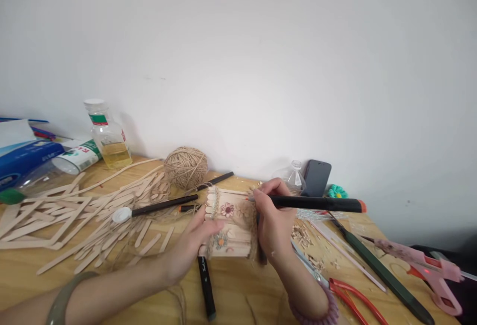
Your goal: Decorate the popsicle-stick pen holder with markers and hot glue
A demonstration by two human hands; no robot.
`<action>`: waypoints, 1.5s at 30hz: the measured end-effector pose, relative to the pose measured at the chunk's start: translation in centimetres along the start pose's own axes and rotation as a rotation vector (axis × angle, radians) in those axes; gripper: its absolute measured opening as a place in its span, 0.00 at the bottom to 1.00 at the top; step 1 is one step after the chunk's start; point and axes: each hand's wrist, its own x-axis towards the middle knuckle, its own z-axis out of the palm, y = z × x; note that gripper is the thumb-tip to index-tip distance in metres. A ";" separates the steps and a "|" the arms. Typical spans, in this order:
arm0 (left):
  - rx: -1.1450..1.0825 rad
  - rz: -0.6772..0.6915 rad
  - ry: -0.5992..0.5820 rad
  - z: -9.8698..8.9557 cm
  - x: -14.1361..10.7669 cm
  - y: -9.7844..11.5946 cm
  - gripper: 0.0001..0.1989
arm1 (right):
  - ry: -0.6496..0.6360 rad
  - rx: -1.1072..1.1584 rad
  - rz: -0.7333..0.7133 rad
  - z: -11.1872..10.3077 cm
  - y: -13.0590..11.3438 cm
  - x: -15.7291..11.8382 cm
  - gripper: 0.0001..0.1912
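Observation:
A small craft piece of wooden sticks, trimmed with twine and bearing painted flowers, is held up above the table. My left hand grips its left edge, thumb over the front. A black marker with an orange end is pinched in my right hand, its tip close to the upper right of the piece. The lower fingers of that hand are partly hidden behind the piece's right edge. Another black marker lies below the piece.
Loose sticks cover the table's left side. Behind stand a twine ball, a bottle and a phone. At right lie red-handled pliers, a dark green-handled tool and a pink glue gun.

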 end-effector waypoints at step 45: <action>-0.054 0.186 0.258 2.8 -3.0 0.7 0.22 | -0.122 -0.083 -0.160 0.5 -0.8 -2.3 0.12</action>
